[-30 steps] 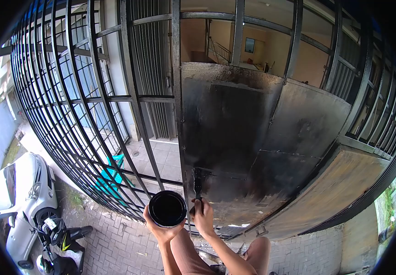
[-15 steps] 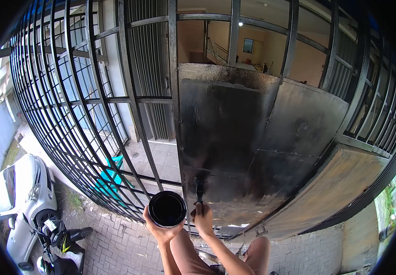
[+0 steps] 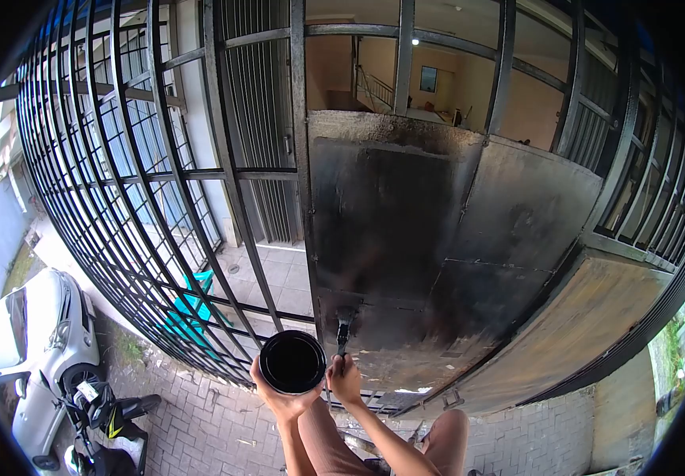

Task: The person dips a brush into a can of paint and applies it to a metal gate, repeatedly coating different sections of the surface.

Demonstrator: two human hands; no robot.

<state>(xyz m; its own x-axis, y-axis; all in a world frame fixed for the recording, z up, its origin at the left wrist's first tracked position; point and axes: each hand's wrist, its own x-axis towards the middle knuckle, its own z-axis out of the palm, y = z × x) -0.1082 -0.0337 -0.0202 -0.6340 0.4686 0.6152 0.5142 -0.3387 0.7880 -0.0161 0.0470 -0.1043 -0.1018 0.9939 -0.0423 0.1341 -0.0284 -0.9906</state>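
Note:
A round can of black paint (image 3: 293,362) rests in my left hand (image 3: 281,403), whose fingers wrap round its side and underside. Just right of it, my right hand (image 3: 346,382) grips the handle of a paintbrush (image 3: 343,337). The brush points up, its dark bristles against the lower left part of the metal gate panel (image 3: 382,206). Black paint covers much of that panel, while its lower edge shows patchy brown and bare metal. The bristle tips are hard to make out against the dark surface.
Black vertical bars (image 3: 146,170) run along the left, with a teal plastic chair (image 3: 190,311) behind them. A white car (image 3: 35,349) and a motorcycle (image 3: 105,420) stand at the lower left on paving (image 3: 200,424). A rusty-brown panel (image 3: 572,325) slopes away at the right.
The can in my left hand has shifted slightly right. My right hand and the brush have moved a little left and slightly down.

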